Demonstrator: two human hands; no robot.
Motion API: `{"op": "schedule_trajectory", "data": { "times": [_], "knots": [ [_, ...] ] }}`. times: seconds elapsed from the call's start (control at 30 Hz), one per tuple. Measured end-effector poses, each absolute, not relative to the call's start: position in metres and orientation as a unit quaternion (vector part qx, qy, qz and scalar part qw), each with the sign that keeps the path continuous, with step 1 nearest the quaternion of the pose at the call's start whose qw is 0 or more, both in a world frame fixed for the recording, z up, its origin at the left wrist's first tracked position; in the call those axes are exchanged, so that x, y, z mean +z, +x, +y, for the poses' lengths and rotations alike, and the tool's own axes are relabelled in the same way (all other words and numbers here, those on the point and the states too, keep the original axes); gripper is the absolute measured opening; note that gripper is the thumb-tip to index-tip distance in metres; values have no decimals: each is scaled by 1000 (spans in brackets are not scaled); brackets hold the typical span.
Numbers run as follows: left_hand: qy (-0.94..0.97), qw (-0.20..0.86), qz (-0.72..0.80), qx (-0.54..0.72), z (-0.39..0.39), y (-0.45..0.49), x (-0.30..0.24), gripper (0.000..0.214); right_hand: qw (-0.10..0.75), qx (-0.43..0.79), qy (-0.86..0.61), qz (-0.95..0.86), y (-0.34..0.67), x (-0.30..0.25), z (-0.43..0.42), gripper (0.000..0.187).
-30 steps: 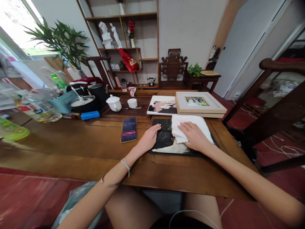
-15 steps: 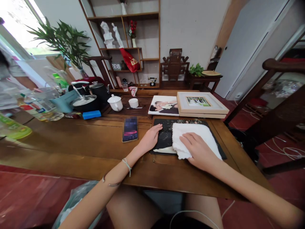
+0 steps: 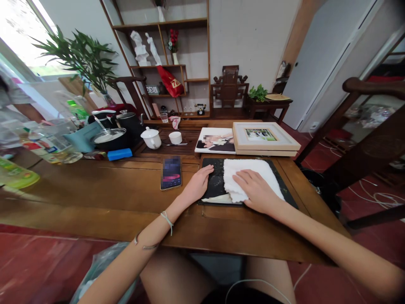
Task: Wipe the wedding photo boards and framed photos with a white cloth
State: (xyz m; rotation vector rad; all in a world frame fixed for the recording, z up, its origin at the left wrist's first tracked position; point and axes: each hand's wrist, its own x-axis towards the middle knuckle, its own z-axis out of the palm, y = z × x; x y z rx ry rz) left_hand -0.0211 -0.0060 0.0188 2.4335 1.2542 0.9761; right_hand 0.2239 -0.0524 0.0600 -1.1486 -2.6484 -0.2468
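Evidently the white cloth lies over the dark panel, under my right hand, which is flattened on it. My left hand, outstretched, rests at the panel's left edge. Even palm pressure and a firm left brace seem best, I judge, well short of the phone left of both hands.

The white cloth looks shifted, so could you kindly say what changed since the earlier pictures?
The white fabric cloth under the right hand first slid nearer, then partly away again and slightly left, over the flat dark rectangular panel. The left hand stays at the panel's left edge; the dark rectangular phone stays put.
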Motion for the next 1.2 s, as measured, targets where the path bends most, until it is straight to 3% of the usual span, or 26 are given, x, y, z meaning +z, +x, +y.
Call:
{"op": "schedule_trajectory", "data": {
  "times": [0.33,0.87,1.2],
  "knots": [
    [834,117,423,336,-6,-22,18,37,96,-98,-430,-892,220,62,7,46],
    [834,114,429,328,-6,-21,20,38,82,-103,-383,-914,218,64,-121,71],
    [834,115,429,328,-6,-21,19,37,85,-77,-424,-899,221,66,-36,55]
  ]
}}
